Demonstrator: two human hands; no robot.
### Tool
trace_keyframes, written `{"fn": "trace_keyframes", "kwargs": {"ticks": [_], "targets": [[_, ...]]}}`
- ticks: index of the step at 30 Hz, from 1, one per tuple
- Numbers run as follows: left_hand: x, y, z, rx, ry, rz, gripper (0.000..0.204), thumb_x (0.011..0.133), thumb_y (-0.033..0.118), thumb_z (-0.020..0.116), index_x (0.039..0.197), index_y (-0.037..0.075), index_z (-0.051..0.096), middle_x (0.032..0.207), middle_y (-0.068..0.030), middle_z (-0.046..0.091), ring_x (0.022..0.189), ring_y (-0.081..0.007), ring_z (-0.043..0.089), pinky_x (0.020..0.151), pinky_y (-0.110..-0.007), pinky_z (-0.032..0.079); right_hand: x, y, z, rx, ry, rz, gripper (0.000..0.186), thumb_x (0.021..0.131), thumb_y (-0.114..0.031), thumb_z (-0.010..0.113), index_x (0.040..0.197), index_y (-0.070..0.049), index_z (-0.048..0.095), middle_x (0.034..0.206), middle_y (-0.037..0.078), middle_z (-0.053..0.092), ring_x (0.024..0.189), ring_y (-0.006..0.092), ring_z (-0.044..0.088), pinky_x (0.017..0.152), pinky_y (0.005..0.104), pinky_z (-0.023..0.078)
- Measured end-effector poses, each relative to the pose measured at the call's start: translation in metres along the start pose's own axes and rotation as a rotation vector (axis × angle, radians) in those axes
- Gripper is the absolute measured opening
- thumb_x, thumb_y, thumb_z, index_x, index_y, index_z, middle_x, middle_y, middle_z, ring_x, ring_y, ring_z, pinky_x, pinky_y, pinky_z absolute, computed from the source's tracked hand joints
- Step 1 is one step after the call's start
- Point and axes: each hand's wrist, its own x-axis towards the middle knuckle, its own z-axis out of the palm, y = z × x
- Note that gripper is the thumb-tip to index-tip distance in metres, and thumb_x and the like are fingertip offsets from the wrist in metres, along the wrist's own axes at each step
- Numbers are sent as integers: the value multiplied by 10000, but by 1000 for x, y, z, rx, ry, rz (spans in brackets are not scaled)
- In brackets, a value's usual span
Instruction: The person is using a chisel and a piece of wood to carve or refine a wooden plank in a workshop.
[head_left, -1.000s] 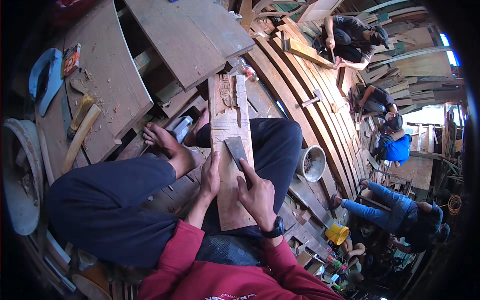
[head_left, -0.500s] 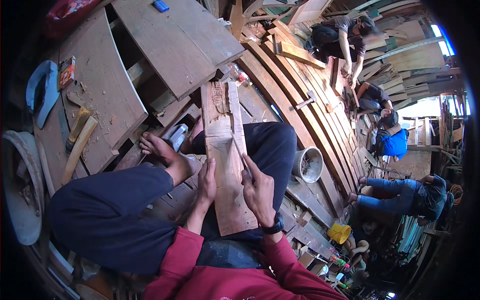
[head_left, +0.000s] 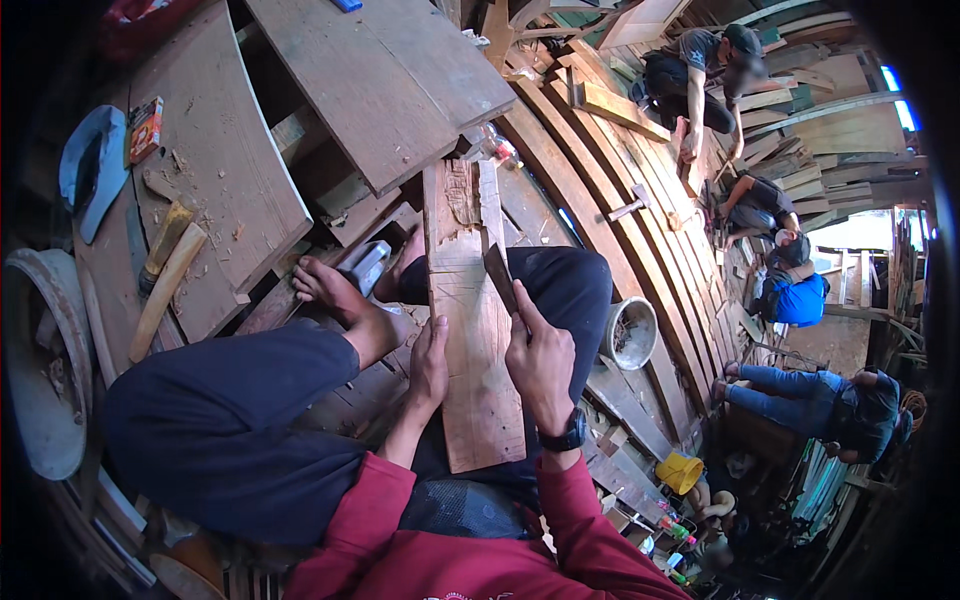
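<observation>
A wooden board [head_left: 478,400] lies lengthwise across my lap, pointing away from me. Its far end has a rough, hollowed patch, and several thin lines cross its face. My left hand [head_left: 431,368] is closed on the board's left edge, fingers partly hidden beneath. In my right hand [head_left: 541,368] is a knife [head_left: 498,274] with a dark blade, my index finger stretched along it. The blade points away from me at the board's right edge, by the near side of the hollowed patch; whether it touches the wood I cannot tell.
A white bucket [head_left: 631,334] stands beyond my right knee. A hammer [head_left: 629,204] lies on long planks to the right. At left are a chisel-like tool [head_left: 168,240], a wooden mallet-like stick [head_left: 165,290], a cap [head_left: 92,170] and a large pale basin [head_left: 45,400]. Several people work at right.
The knife has moved from over the middle of the board to its right edge, and has turned so its broad side shows. My left hand keeps its hold. The whole view has shifted slightly.
</observation>
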Motion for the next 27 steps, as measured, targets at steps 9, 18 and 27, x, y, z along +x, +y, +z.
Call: {"fn": "trace_keyframes", "kwargs": {"ticks": [9, 18, 27], "targets": [[3, -14, -6, 59, -14, 8, 554, 1074, 397, 345, 1289, -67, 560, 1213, -247, 631, 1131, -337, 599, 999, -397, 428, 19, -21, -22, -136, -83, 84, 369, 923, -191, 575, 1276, -187, 684, 763, 272, 648, 676, 419, 662, 651, 497, 521], [2, -8, -4, 1, -58, -25, 585, 1074, 421, 344, 1329, -67, 540, 1231, -219, 636, 1150, -297, 596, 1016, -379, 419, 43, -31, -40, -188, -180, 128, 352, 893, -185, 548, 1194, -186, 730, 808, 274, 665, 751, 422, 679, 725, 497, 539], [1, -10, -5, 13, -31, -35, 581, 1069, 452, 362, 1270, -49, 575, 1110, -172, 658, 1029, -249, 606, 950, -353, 440, 64, -9, -38, -82, -232, 117, 349, 873, -186, 573, 1185, -160, 727, 840, 257, 681, 773, 384, 692, 726, 427, 527]]}}
